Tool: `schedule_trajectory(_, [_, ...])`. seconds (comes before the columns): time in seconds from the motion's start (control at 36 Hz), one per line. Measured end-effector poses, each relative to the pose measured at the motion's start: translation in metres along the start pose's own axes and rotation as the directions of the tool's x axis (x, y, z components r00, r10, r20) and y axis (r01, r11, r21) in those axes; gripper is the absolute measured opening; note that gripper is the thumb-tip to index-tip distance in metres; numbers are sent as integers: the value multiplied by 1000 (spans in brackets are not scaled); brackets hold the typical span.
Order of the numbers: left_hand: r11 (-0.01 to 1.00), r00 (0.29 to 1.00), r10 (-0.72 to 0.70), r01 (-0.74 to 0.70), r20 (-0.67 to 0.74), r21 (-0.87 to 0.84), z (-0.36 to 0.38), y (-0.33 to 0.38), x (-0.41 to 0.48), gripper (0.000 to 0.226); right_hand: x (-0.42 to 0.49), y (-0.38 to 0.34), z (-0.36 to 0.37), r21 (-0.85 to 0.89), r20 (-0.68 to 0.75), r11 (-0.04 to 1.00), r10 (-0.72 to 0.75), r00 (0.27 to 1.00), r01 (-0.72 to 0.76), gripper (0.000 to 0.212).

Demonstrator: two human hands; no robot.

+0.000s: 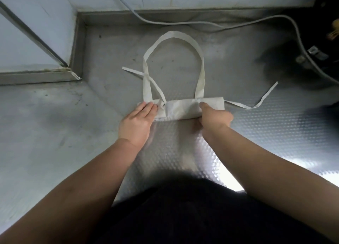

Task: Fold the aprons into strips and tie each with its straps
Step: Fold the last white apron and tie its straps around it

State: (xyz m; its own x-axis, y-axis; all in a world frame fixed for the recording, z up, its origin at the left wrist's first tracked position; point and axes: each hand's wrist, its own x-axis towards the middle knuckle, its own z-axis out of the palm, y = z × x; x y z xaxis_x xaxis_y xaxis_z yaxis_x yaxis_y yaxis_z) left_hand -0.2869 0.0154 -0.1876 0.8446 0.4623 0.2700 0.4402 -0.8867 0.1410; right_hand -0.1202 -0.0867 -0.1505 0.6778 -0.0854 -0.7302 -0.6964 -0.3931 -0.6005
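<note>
Nearest the lens, a dark garment (183, 216) on the person's torso fills the bottom edge, and two bare forearms reach forward from it. The left hand (136, 122) lies flat, fingers straight and together, pressing down the left end of the apron (180, 109). The right hand (215, 118) is curled, thumb on top, gripping the fold right of its middle. The apron lies mid-desk, already folded into a narrow crosswise strip; tying looks like the part not yet done.

To do this well, I judge the flat hand should pin the layers while the other sharpens the crease along its length, so the thin cloth does not spring open. The straps want sorting before any wrapping: the left waist strap (135, 72) crosses the neck loop (176, 35), though which lies on top I cannot tell.

The fabric is off-white, matte and lightly creased, probably light and limp to handle. The neck loop is a broad flat band arching away from the strip. The right waist strap (264, 99) is a narrow ribbon trailing off the right end in a bend.

The desk (55, 133) is stainless steel, dull and smudged at left, embossed with a fine diamond pattern that glares near the person. A grey cable (165, 23) runs by the raised back rim, and a black round object (321, 41), blurred, sits at the right.
</note>
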Motion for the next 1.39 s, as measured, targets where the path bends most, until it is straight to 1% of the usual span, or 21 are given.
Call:
schedule_trajectory(0.11, [999, 1000, -15, 15, -11, -31, -1, 1, 2, 43, 3, -4, 2, 136, 24, 990, 47, 999, -50, 74])
schedule_trajectory(0.25, [998, 999, -34, 34, -8, -49, 7, -5, -1, 39, 3, -4, -1, 111, 75, 994, 0, 997, -8, 60])
schedule_trajectory(0.31, [998, 999, -35, 34, -6, -49, 9, -5, -1, 38, 1, -3, 1, 139, 100, 987, -93, 991, 78, 49])
schedule_trajectory(0.36, [999, 1000, -30, 30, -4, -45, 10, -7, -2, 39, 0, 0, 3, 25, 51, 943, -331, 942, 331, 30])
schedule_trajectory(0.39, [998, 1000, -30, 29, -4, -47, 10, -7, -2, 41, -2, 1, 2, -107, 70, 855, -503, 861, 508, 20])
schedule_trajectory(0.44, [998, 999, -30, 29, -13, -56, 10, -9, -3, 42, -7, 8, -1, -384, 276, 484, -753, 597, 787, 13])
schedule_trajectory(0.5, [998, 999, -26, 23, -41, -66, 11, -9, -4, 40, -8, 16, -2, -571, 527, 49, -743, 412, 819, 23])
schedule_trajectory(0.56, [999, 996, -10, 6, -88, -47, 11, -9, -5, 36, -10, 19, 2, -644, 650, -210, -658, 381, 736, 30])
schedule_trajectory(0.61, [1000, 989, 24, -24, -147, 3, 13, -10, -6, 32, -17, 16, 7, -658, 706, -349, -594, 385, 668, 31])
schedule_trajectory(0.67, [999, 982, 45, -42, -181, 23, 14, -10, -6, 26, -16, 19, 14, -669, 715, -430, -594, 369, 606, 31])
schedule_trajectory(0.75, [1000, 985, 4, -8, -170, -22, 13, -11, -7, 23, -17, 20, 20, -655, 722, -453, -612, 324, 604, 5])
schedule_trajectory(0.78, [999, 988, -6, -2, -151, -54, 11, -11, -6, 24, -17, 19, 19, -639, 739, -476, -599, 310, 604, 5])
schedule_trajectory(0.81, [998, 991, -2, -6, -130, -66, 9, -11, -6, 26, -20, 18, 17, -619, 777, -504, -506, 375, 602, 11])
schedule_trajectory(0.86, [999, 995, 4, -9, -97, -48, 7, -12, -7, 31, -16, 15, 12, -584, 810, -545, -445, 382, 602, 26])
schedule_trajectory(0.94, [998, 995, 7, -12, -100, -59, 5, -11, -9, 33, -20, 16, 8, -615, 760, -401, -532, 374, 679, 29])
schedule_trajectory(1.03, [997, 995, 25, -31, -97, -69, 5, -4, -11, 32, -9, 24, 5, -564, 752, -436, -623, 216, 702, 36])
schedule_trajectory(1.11, [994, 998, 10, -18, -66, -109, 1, 1, -8, 37, -8, 28, 4, -523, 777, -486, -610, 157, 700, 41])
schedule_trajectory(1.22, [992, 994, 101, -104, -34, -76, -1, -1, -6, 43, -6, 30, 6, -511, 778, -504, -615, 126, 696, 33])
schedule_trajectory(1.28, [989, 990, 134, -136, -33, -55, -2, -2, -4, 43, -8, 28, 5, -494, 810, -497, -561, 170, 714, 29])
schedule_trajectory(1.33, [990, 991, 136, -136, 11, -30, -4, -3, -4, 44, -9, 26, 4, -483, 844, -474, -475, 248, 736, 38])
schedule_trajectory(1.39, [996, 988, 90, -91, 125, 3, -12, 2, -2, 48, -11, 20, 3, -434, 864, -382, -433, 257, 816, 42])
